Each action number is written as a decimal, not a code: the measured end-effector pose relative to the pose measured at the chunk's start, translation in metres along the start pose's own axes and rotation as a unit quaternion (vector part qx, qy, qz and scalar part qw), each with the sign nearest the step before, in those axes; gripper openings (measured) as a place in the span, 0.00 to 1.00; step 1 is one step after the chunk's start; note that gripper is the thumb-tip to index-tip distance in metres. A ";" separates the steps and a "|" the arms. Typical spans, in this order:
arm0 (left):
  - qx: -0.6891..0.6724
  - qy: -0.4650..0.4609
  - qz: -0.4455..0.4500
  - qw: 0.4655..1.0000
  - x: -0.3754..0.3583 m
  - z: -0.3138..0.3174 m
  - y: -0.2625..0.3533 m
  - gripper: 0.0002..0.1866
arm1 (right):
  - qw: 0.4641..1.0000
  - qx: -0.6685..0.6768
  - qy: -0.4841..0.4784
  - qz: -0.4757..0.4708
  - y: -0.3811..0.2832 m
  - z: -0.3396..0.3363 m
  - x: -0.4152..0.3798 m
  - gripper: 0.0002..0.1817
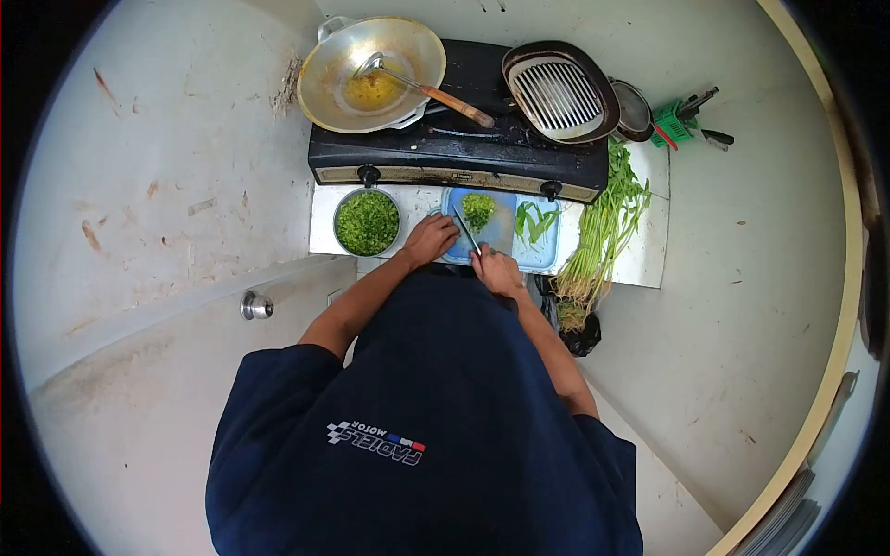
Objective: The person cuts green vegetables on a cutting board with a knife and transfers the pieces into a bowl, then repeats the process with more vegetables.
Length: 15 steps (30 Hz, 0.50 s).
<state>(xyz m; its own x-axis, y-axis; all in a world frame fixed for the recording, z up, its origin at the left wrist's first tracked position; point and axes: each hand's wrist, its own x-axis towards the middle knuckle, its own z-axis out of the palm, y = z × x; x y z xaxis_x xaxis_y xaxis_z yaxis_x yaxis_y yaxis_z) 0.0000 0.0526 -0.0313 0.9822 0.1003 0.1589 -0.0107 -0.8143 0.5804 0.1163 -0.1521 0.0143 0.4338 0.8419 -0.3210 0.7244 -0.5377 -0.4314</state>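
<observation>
A knife (466, 231) is held by its handle in my right hand (499, 271), at the near edge of a blue cutting board (503, 218). Its blade points away from me, beside a small pile of chopped greens (478, 210) on the board. My left hand (433, 238) is at the board's left edge, fingers bent and close together; whatever is under them is hidden. Several loose green leaves (535, 222) lie on the board's right part. Left of my left hand stands a round pot (397, 237) full of finely chopped greens (367, 222).
Behind the board is a black stove (464, 153) bearing a wok (320, 88) with a wooden-handled ladle (454, 103) and a grill pan (561, 97). Long rooted greens (601, 227) hang over the counter edge at right. A green basket (669, 120) holds utensils.
</observation>
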 end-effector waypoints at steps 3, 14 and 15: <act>-0.005 0.007 -0.008 1.000 -0.002 0.003 -0.001 0.07 | 1.000 -0.007 0.016 -0.003 -0.010 0.010 0.002 0.21; -0.008 0.043 -0.008 0.999 -0.006 0.006 -0.002 0.05 | 0.994 -0.086 0.045 0.049 -0.023 0.051 0.010 0.20; -0.009 0.047 -0.010 0.999 -0.006 0.007 -0.002 0.05 | 0.994 -0.082 0.045 0.049 -0.024 0.050 0.009 0.20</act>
<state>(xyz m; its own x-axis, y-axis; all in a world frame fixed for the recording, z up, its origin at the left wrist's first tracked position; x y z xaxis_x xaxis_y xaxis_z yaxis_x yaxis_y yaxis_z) -0.0050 0.0496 -0.0389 0.9600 0.1713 0.2213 0.0048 -0.8007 0.5991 0.0761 -0.1342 -0.0198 0.5475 0.7902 -0.2752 0.7508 -0.6091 -0.2555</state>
